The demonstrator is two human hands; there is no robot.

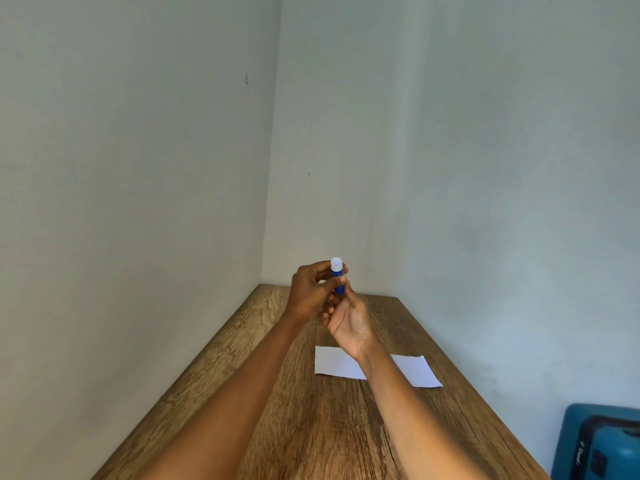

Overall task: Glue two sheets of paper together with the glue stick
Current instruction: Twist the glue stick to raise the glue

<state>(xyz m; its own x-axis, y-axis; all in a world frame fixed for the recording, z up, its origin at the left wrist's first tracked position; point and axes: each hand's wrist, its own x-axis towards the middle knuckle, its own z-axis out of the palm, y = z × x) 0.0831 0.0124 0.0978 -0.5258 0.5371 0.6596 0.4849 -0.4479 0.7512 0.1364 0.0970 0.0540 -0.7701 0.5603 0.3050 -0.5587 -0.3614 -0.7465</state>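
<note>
We hold the glue stick [337, 279] above the table [263, 393], left hand [309, 295] and right hand [347, 323] both closed on it, probably twisting glue up before rubbing the paper [414, 370].

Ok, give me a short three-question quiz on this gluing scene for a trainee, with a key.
1. True or false: the glue stick is lying flat on the table.
2. Which hands hold the glue stick? A) the left hand only B) the right hand only C) both
3. Fill in: the paper lies on the table, partly hidden by the right ____.

Key:
1. False. It is held upright in the air above the table, white end up.
2. C. The left grips near the top and the right holds the lower end.
3. Forearm. It crosses in front of the paper, so how many sheets lie there cannot be told.
</note>
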